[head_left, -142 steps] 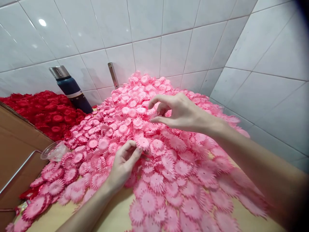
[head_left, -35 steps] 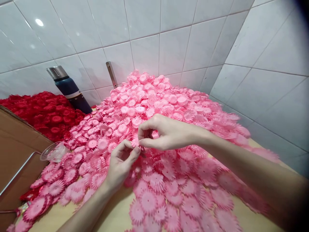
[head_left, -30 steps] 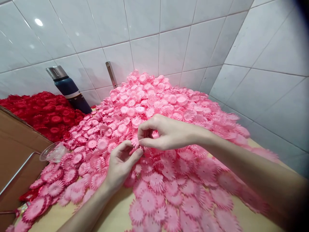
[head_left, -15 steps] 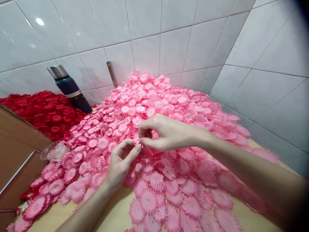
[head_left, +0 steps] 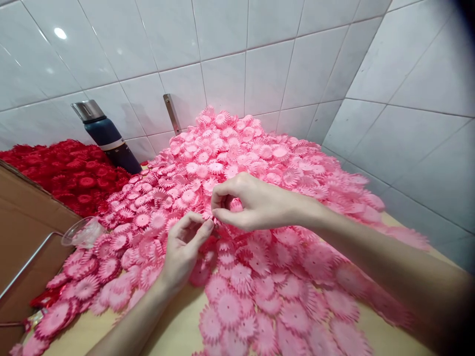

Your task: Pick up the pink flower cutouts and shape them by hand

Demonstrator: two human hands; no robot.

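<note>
Over the bench (head_left: 181,321), left hand (head_left: 183,247) and right hand (head_left: 247,201) pinch narrowly, seemingly on one pink disc (head_left: 207,214), mid-work, what's finished unclear, and plenty of loose discs (head_left: 228,309) lie heaped toward the far edge!

My flower pile (head_left: 237,148) runs pale to hot pink, deeper at the fringes, dark centre dots on some discs (head_left: 227,311). Left of the pile: red heap (head_left: 70,173), deep crimson; bottle (head_left: 102,131), navy with white band (head_left: 112,145) and silver cap (head_left: 89,111); carton (head_left: 25,222), plain brown. Under the pile I've got a pale yellow tabletop (head_left: 174,324). Behind the pile: white wall tiles (head_left: 222,29), faint grey marbling, darker grout grid; metal strip (head_left: 171,113), silver-grey.
</note>
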